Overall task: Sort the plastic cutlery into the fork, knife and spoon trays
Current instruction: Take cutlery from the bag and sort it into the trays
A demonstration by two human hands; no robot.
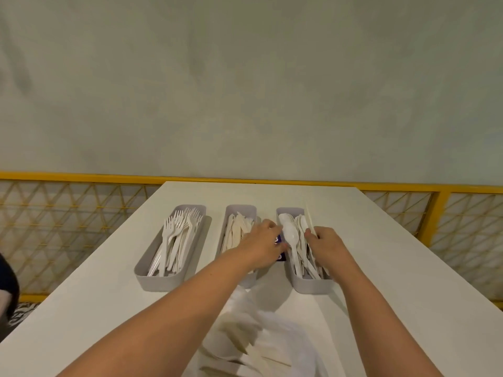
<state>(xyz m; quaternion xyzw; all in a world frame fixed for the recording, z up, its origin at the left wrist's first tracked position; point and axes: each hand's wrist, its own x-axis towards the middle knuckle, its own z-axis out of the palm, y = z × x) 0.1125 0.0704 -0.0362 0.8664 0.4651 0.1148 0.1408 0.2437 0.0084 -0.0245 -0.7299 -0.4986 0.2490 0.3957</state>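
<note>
Two hands are at the spoon tray (307, 285): the right hand (328, 246) pinches a slim white piece (310, 219), kind unclear; the left hand (260, 244) half-covers a purple object (280, 257), its grip hidden.

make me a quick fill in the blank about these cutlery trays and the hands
1. The left tray holds white plastic ____.
2. The middle tray holds ____.
3. The right hand pinches a thin white utensil over the tray of ____.
4. Behind the table runs a ____ rail.
Missing words: forks; knives; spoons; yellow.
</note>
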